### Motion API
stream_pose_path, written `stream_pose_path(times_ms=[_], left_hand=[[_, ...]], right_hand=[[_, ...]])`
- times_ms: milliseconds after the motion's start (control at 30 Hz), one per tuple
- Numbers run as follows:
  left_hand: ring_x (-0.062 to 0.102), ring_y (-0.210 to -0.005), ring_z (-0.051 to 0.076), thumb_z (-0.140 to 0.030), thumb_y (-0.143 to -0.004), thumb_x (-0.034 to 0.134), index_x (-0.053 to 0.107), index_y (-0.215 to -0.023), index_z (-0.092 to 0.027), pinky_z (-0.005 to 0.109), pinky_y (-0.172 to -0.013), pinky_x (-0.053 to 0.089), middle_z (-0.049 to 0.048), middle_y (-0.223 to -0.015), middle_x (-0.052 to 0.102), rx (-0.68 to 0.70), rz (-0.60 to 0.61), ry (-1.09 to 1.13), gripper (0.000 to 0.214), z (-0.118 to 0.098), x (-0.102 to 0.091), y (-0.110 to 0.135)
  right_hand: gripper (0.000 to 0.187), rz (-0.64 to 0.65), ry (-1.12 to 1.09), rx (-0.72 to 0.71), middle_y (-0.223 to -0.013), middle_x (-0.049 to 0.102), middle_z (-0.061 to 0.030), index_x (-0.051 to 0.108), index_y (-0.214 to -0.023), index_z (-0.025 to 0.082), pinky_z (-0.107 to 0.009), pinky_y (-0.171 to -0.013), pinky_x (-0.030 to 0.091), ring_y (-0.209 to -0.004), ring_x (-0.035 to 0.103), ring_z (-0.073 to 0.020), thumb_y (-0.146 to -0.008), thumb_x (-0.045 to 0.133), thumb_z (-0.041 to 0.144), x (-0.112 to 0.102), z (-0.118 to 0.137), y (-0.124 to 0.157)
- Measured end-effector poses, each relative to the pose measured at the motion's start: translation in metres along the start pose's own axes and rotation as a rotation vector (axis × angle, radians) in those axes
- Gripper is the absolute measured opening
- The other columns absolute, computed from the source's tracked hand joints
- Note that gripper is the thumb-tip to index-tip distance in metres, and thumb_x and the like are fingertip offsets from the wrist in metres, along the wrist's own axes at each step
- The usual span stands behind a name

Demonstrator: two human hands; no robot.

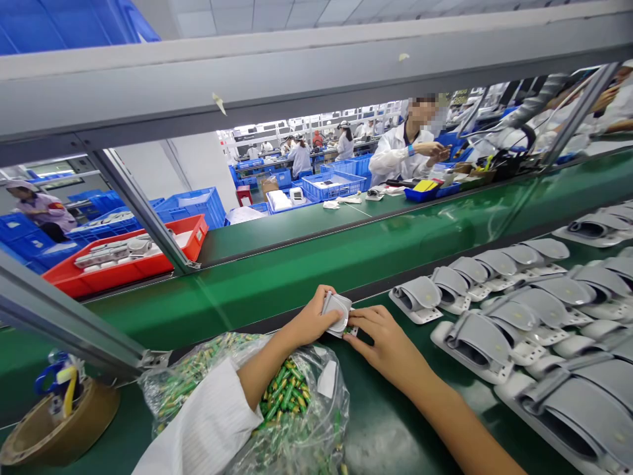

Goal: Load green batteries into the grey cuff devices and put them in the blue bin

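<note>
Both hands meet at frame centre, just above the near edge of the green counter [390,429]. The left hand [310,321] comes in from lower left w/ a white sleeve. Its fingers [330,305] are curled round a small white-grey unit [338,313], clenched on its left side and top, so the unit is held up off the counter, not lying on it. The right hand [388,344] comes from lower right on a bare forearm, w/ fingertips [357,323] touching the unit's lower right edge; can't tell if they pinch or only rest there. So the unit sits between the two hands: right of the left palm, upper left of the right knuckles. The left hand is the closer one and carries it. Long axis approx. up-down in frame, top tipped a bit left. A speck of green shows under its lower edge, too small to ID. Under the left forearm lies a clear bag of green batteries [291,396]. Rows of grey cuffed units [514,310] lie well apart to the right.
</note>
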State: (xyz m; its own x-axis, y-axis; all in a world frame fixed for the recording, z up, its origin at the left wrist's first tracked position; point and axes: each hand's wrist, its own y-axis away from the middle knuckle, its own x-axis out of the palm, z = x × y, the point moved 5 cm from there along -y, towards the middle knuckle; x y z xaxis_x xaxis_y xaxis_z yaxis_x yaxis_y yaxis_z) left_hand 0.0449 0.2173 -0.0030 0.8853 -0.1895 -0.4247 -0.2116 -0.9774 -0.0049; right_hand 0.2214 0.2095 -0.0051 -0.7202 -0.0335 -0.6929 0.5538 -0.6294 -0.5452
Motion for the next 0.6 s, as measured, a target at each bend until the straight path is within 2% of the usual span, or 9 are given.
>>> stream_pose_path(times_ms=[100,167,233,300,433,533,600], left_hand=[[0.046,-0.083,0.016,-0.034,-0.088,0.058,0.040,-0.119,-0.023,0.030,-0.077,0.040,-0.0023,-0.095,0.048,-0.015,0.013,0.022,0.038,-0.001,0.000,0.001],[0.046,-0.083,0.016,-0.037,-0.087,0.058,0.040,-0.120,-0.023,0.030,-0.075,0.040,-0.0021,-0.095,0.048,-0.029,0.021,0.029,0.039,-0.002,-0.001,0.001],[0.046,-0.082,0.017,-0.040,-0.087,0.058,0.040,-0.120,-0.023,0.030,-0.075,0.041,-0.0020,-0.095,0.049,-0.028,0.030,0.029,0.042,-0.004,-0.002,-0.002],[0.047,-0.081,0.017,-0.041,-0.084,0.059,0.041,-0.120,-0.023,0.030,-0.075,0.042,-0.0020,-0.095,0.050,-0.013,0.047,0.029,0.044,-0.007,-0.003,-0.004],[0.054,-0.090,0.021,-0.044,-0.080,0.061,0.045,-0.120,-0.024,0.034,-0.084,0.047,0.0007,-0.103,0.057,0.030,0.017,-0.063,0.048,-0.015,-0.005,-0.002],[0.058,-0.110,0.030,-0.051,-0.076,0.066,0.047,-0.119,-0.026,0.042,-0.098,0.049,0.0034,-0.119,0.061,0.042,-0.067,-0.233,0.053,-0.017,-0.018,-0.013],[0.059,-0.114,0.032,-0.062,-0.084,0.056,0.046,-0.117,-0.035,0.049,-0.099,0.052,-0.0042,-0.119,0.065,0.042,-0.073,-0.355,0.044,-0.023,-0.021,-0.028]], right_hand=[[0.037,-0.053,-0.022,0.131,-0.132,0.067,-0.0152,0.066,-0.131,0.019,-0.053,-0.104,0.057,-0.122,0.063,-0.0302,-0.096,0.066,0.031,0.001,-0.012,0.003],[0.057,-0.020,-0.078,0.229,-0.141,0.062,-0.0178,0.055,-0.146,0.017,-0.053,-0.105,0.056,-0.126,0.062,-0.0319,-0.093,0.068,0.036,0.007,-0.023,0.004],[0.068,0.042,-0.145,0.291,-0.145,0.060,-0.0199,0.044,-0.155,0.016,-0.053,-0.106,0.056,-0.126,0.063,-0.0320,-0.094,0.065,0.038,0.015,-0.030,0.002],[0.066,0.064,-0.196,0.323,-0.141,0.062,-0.0199,0.043,-0.155,0.014,-0.052,-0.107,0.054,-0.125,0.064,-0.0310,-0.094,0.062,0.034,0.019,-0.030,-0.002],[0.051,-0.030,-0.239,0.397,-0.132,0.066,-0.0135,0.058,-0.134,0.017,-0.042,-0.107,0.051,-0.122,0.063,-0.0261,-0.085,0.069,0.021,0.010,-0.016,-0.012],[0.046,-0.060,-0.251,0.410,-0.128,0.069,-0.0072,0.060,-0.127,0.019,-0.033,-0.103,0.052,-0.118,0.065,-0.0212,-0.084,0.074,0.024,0.000,-0.021,-0.025],[0.049,-0.033,-0.223,0.381,-0.125,0.070,-0.0031,0.059,-0.128,0.022,-0.029,-0.097,0.053,-0.115,0.067,-0.0203,-0.084,0.076,0.035,-0.007,-0.031,-0.033]])
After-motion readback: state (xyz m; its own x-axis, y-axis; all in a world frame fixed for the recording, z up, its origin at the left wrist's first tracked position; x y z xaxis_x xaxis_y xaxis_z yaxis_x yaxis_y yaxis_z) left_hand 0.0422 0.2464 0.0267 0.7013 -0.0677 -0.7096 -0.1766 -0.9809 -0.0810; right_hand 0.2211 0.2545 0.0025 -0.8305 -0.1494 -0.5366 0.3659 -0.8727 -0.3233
